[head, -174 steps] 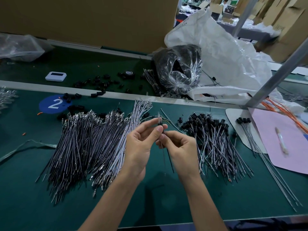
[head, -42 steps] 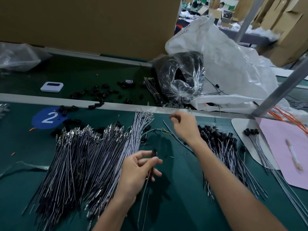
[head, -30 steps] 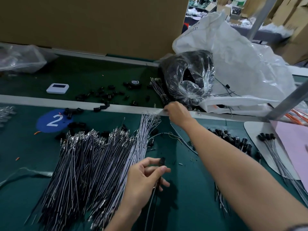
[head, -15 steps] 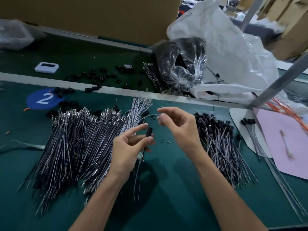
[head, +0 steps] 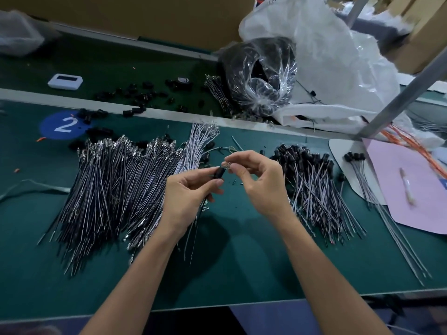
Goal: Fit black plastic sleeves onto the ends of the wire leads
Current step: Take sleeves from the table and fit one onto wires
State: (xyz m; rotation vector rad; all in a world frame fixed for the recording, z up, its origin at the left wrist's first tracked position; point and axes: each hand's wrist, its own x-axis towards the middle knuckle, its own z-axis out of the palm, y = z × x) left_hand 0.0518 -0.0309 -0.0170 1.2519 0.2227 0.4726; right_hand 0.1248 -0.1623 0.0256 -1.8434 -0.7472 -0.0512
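**Q:** Head camera, looking down. What are your hands doing?

**A:** My left hand [head: 186,189] pinches a black sleeve [head: 219,172] between thumb and forefinger, raised above the green table [head: 242,274]. Thin wire leads [head: 193,240] trail down from under that hand.

**Q:** And the right?

**A:** My right hand [head: 261,182] has its fingertips pinched on a small shiny piece [head: 227,164], touching the sleeve's top end. It is too small for me to tell what it is.

**Q:** What lies around them?

**A:** To my left is a broad pile of bare leads [head: 116,189]. To my right is a pile of sleeved leads [head: 312,187], black caps pointing away from me. Loose sleeves [head: 145,95] are scattered beyond the rail, near a blue disc [head: 64,123] marked 2.
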